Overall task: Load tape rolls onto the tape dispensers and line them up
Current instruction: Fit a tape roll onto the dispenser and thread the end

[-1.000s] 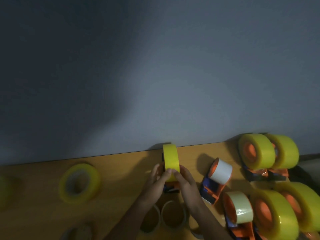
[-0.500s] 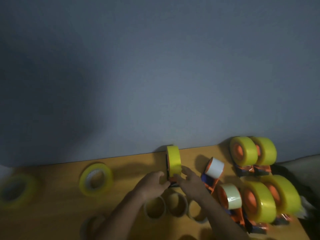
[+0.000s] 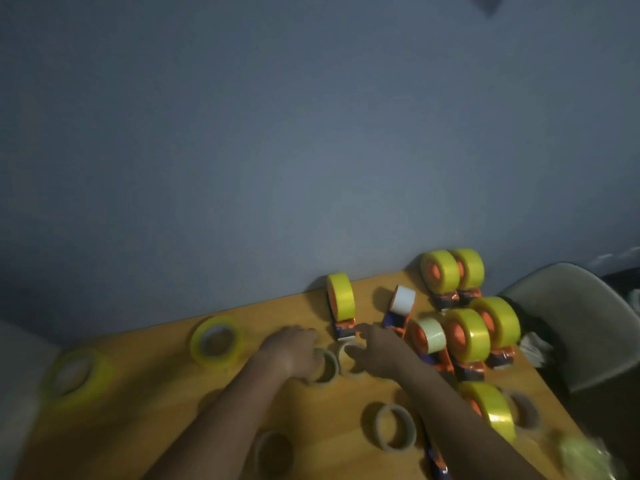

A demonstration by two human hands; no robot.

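R hand [image 3: 375, 348] fingers loose at loaded dispenser [image 3: 341, 308] base, L hand [image 3: 294, 351] curled, grip unclear; square it w/ row at 3 o'clock.

Colour rundown from what we can see: the table [image 3: 145, 403] is a warm orange-brown wood tone, plain, under a flat blue-grey wall [image 3: 277, 150]. At the far edge a bright yellow tape roll [image 3: 341, 295] sits on an orange and blue dispenser [image 3: 345, 328]. Next to it we've got a white tape roll [image 3: 404, 299] on a blue-bodied dispenser [image 3: 393, 318]. Toward the far right corner, two yellow rolls [image 3: 452, 270] with orange hubs. Two loose yellow rolls [image 3: 215, 341] lie near the left edge, showing pale centres. The empty cores [image 3: 394, 426] toward the near edge look dull tan-grey. The chair [image 3: 571, 317] past the right edge reads beige-grey.
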